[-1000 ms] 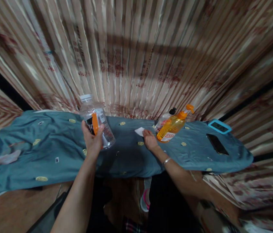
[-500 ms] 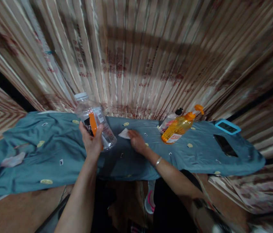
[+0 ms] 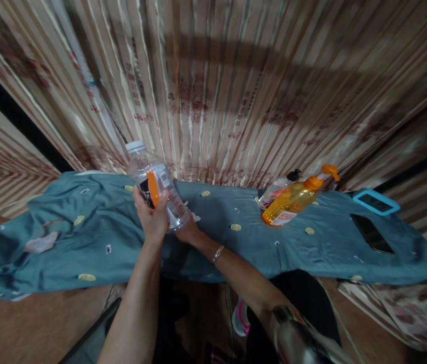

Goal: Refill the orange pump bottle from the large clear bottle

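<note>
My left hand (image 3: 152, 217) is wrapped round a clear plastic bottle (image 3: 173, 205) with a white cap and an orange and black label. The bottle leans, its cap up and to the left. Close against its lower right side is my right hand (image 3: 188, 230), partly hidden behind the bottle's base. A bit of white tissue (image 3: 195, 217) sticks out past the fingers of that hand, which are closed on it. Beneath both hands lies a teal cloth (image 3: 213, 253) with small yellow and white motifs.
An orange pump bottle (image 3: 291, 202) stands on the cloth to the right, before a clear bottle with a black top (image 3: 274, 192). Farther right are a blue-framed device (image 3: 376, 201) and a dark phone (image 3: 372, 233). A crumpled pale tissue (image 3: 41, 243) lies left. A patterned curtain (image 3: 205, 101) hangs behind.
My right hand has moved left with the tissue, from the open cloth to the bottle's lower side. The left hand still holds the bottle. The whole view has shifted slightly.
</note>
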Tool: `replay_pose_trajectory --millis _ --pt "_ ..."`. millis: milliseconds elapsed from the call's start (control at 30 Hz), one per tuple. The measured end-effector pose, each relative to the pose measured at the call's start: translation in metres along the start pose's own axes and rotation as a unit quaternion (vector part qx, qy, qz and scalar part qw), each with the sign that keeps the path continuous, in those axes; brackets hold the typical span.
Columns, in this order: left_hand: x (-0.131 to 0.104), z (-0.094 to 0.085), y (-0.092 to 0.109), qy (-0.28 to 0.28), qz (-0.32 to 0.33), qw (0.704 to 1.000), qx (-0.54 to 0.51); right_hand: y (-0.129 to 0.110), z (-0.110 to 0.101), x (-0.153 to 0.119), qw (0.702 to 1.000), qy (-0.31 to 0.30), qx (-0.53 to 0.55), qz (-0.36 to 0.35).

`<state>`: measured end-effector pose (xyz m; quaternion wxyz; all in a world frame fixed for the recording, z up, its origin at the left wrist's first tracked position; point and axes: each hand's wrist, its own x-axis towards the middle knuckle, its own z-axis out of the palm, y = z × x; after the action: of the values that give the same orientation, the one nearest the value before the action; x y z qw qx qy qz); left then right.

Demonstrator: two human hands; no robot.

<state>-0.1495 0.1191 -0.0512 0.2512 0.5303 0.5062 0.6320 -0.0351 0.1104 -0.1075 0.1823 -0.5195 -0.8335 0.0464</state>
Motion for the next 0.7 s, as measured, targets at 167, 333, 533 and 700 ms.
replay_pose_trajectory --millis 167,333,533,700 --pt "0.004 -0.002 -0.005 0.023 -0.014 1.0 0.011 -0.018 -0.016 -0.104 0.992 -0.06 0.037 -0.103" --pt "-0.003 0.003 -0.009 0.035 -0.04 0.998 0.027 0.049 -0.065 -0.211 0.999 -0.039 0.006 0.012" --pt "-0.027 0.021 -0.004 -0.007 -0.117 0.992 0.041 0.101 -0.086 -0.247 0.989 0.022 -0.02 0.147" --pt "-0.036 0.026 -0.007 -0.009 -0.107 0.994 0.033 0.09 -0.081 -0.218 0.985 0.074 -0.009 0.158"
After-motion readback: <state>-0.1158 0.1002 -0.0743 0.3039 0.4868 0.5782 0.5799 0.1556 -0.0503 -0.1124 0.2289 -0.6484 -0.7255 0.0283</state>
